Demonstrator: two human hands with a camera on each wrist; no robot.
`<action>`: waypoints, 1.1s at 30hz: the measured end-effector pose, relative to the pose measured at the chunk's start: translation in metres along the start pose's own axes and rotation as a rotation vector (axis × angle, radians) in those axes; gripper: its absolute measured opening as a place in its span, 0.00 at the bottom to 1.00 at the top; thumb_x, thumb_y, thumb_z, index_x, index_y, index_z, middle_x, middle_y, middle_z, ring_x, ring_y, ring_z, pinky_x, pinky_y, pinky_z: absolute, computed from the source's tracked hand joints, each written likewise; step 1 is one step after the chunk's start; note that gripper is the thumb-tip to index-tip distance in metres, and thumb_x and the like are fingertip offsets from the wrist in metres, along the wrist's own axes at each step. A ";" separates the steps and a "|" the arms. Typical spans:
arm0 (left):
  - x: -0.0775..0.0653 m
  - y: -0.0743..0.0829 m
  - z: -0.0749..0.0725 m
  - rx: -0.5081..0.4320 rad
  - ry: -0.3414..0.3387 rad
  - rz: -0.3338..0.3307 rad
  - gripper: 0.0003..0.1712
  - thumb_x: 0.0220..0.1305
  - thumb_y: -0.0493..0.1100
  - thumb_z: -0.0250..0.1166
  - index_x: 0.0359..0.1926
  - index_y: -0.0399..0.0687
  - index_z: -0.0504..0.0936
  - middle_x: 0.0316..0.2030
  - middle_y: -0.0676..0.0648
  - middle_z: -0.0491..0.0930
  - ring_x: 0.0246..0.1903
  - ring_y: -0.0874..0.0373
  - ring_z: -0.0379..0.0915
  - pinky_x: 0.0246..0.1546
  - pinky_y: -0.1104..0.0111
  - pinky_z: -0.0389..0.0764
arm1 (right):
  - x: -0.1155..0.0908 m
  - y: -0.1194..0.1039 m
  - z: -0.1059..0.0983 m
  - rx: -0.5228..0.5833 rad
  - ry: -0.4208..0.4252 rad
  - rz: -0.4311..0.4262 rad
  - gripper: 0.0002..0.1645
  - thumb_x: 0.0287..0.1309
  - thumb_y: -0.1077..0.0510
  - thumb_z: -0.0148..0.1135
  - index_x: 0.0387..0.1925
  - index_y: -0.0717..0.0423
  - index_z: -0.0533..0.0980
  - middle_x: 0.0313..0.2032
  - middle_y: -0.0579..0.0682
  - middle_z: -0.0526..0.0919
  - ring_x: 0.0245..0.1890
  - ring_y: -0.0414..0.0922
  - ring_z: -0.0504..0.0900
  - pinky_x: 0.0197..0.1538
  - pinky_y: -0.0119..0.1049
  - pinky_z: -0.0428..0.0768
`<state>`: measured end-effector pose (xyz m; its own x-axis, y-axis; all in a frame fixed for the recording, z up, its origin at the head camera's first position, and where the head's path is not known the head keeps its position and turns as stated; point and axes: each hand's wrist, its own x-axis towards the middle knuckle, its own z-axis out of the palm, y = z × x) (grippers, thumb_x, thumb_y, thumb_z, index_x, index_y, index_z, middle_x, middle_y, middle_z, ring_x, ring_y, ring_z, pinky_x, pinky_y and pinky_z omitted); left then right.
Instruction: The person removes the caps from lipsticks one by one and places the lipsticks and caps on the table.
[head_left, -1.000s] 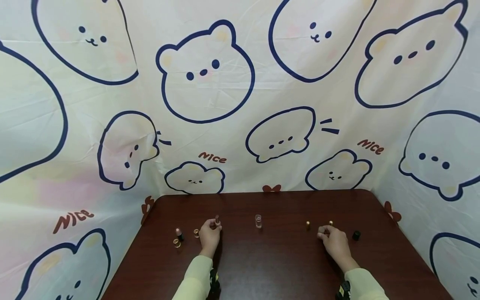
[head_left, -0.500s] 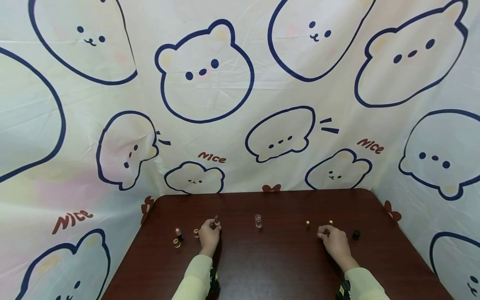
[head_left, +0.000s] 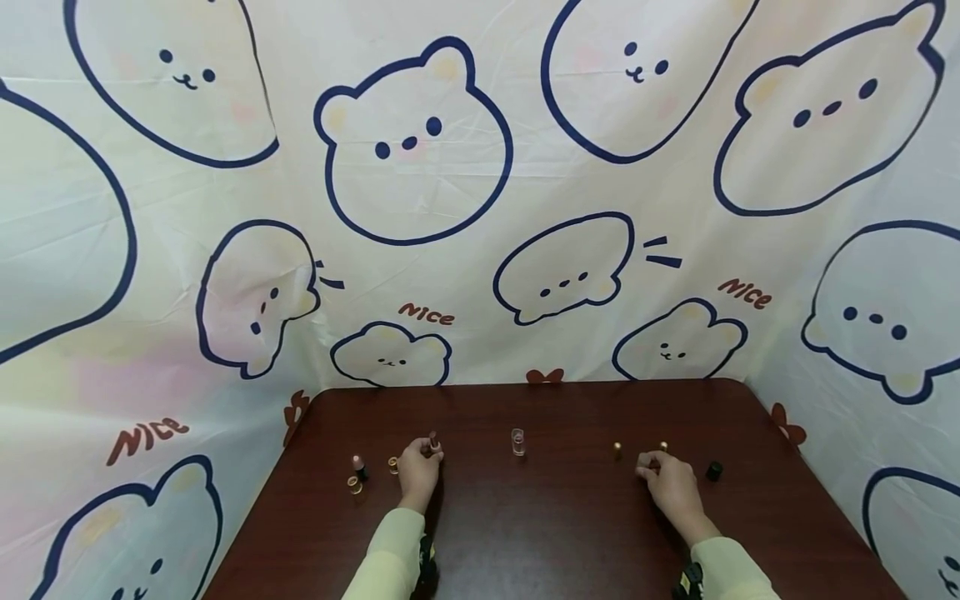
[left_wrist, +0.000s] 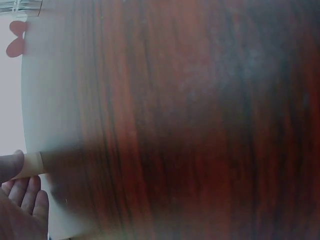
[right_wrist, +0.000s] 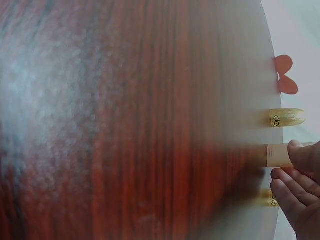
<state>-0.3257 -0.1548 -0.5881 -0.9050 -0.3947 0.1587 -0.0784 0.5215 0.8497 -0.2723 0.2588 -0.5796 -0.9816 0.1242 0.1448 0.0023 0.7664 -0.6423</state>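
On the left of the table, my left hand [head_left: 418,475] pinches an uncapped lipstick [head_left: 435,444] whose brownish-pink bullet points up. Its beige base [left_wrist: 33,165] shows between thumb and fingers in the left wrist view. Across the table, my right hand [head_left: 671,487] pinches a short beige cap [right_wrist: 278,155] between thumb and fingers, clearest in the right wrist view; in the head view the hand hides it. Gold rounded caps stand on either side of that hand: one gold cap [right_wrist: 287,117] is fully visible, while the fingers partly cover another gold cap [right_wrist: 269,198].
Left of my left hand stand a pink lipstick [head_left: 359,467] with a dark base and two small gold-rimmed pieces, one gold piece [head_left: 355,485] nearer me. A clear small container [head_left: 518,442] stands mid-table. Farther right sits a black cap [head_left: 714,472]. Printed cloth walls enclose the table [head_left: 540,517].
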 end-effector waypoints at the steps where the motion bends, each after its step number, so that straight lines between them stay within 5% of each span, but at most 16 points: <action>1: 0.000 0.000 0.000 0.002 0.000 0.000 0.10 0.55 0.30 0.71 0.39 0.35 0.83 0.33 0.41 0.83 0.37 0.45 0.78 0.39 0.53 0.77 | 0.000 0.000 0.000 -0.001 0.001 0.001 0.14 0.60 0.63 0.66 0.45 0.68 0.78 0.35 0.60 0.84 0.26 0.47 0.81 0.27 0.41 0.77; 11: 0.000 0.001 -0.001 0.011 0.010 0.004 0.09 0.54 0.30 0.71 0.38 0.36 0.83 0.32 0.42 0.82 0.36 0.45 0.78 0.37 0.53 0.77 | -0.002 0.000 0.000 0.008 0.007 0.017 0.15 0.59 0.63 0.66 0.46 0.67 0.79 0.36 0.60 0.84 0.26 0.46 0.81 0.26 0.40 0.75; 18: 0.000 0.001 -0.001 0.012 0.001 -0.003 0.10 0.55 0.31 0.71 0.39 0.37 0.83 0.33 0.43 0.83 0.37 0.46 0.78 0.37 0.54 0.78 | -0.004 -0.003 -0.002 -0.012 0.032 0.002 0.22 0.58 0.62 0.67 0.52 0.71 0.76 0.40 0.64 0.83 0.38 0.57 0.83 0.35 0.47 0.81; 33: -0.001 0.001 -0.003 0.042 -0.038 0.009 0.11 0.56 0.31 0.71 0.41 0.36 0.83 0.34 0.42 0.83 0.36 0.46 0.79 0.35 0.55 0.78 | 0.001 -0.025 -0.013 0.019 0.219 -0.093 0.26 0.59 0.60 0.67 0.56 0.68 0.75 0.47 0.64 0.82 0.44 0.58 0.82 0.42 0.52 0.80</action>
<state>-0.3238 -0.1559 -0.5857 -0.9208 -0.3613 0.1468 -0.0866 0.5566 0.8263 -0.2711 0.2480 -0.5542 -0.9126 0.1887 0.3628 -0.0922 0.7694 -0.6321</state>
